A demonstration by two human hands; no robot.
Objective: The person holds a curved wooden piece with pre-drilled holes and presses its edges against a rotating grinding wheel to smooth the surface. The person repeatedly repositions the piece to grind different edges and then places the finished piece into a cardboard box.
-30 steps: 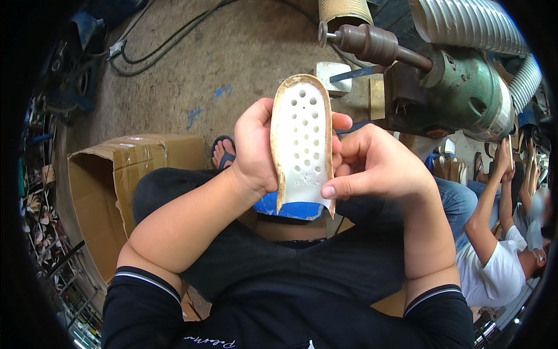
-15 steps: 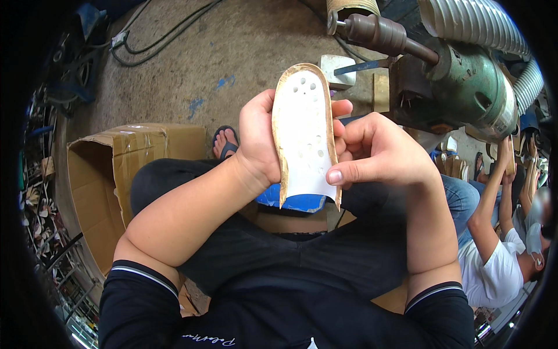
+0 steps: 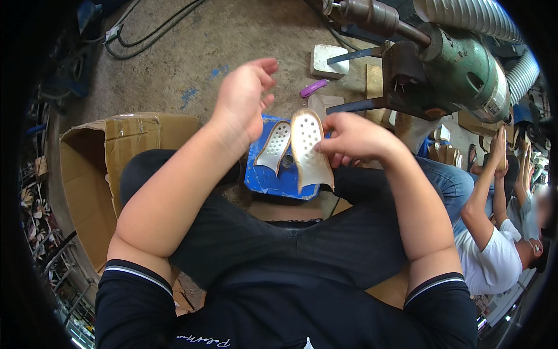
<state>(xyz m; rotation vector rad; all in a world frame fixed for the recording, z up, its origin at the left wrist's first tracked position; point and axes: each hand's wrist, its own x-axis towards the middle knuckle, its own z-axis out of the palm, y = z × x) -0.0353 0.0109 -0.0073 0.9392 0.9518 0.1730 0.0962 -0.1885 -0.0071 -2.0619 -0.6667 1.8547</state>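
- A perforated white shell with a tan rim is up in the right hand, over the right part of a blue-topped stand; I can't tell from here whether it touches the top
- That hand has it pinched by its right side, thumb on the white face, the other fingers partly hidden
- Just left of it, a second white shell, also full of holes, lies on the blue
- The left hand is up beyond the stand's left side, fingers loosely bent and parted, holding nothing
- Past the stand, a purple object lies on the floor near a pale block
- Over to the right stands a green machine; to the left, an open cardboard box
- Far right, a co-worker in a white shirt has both arms raised
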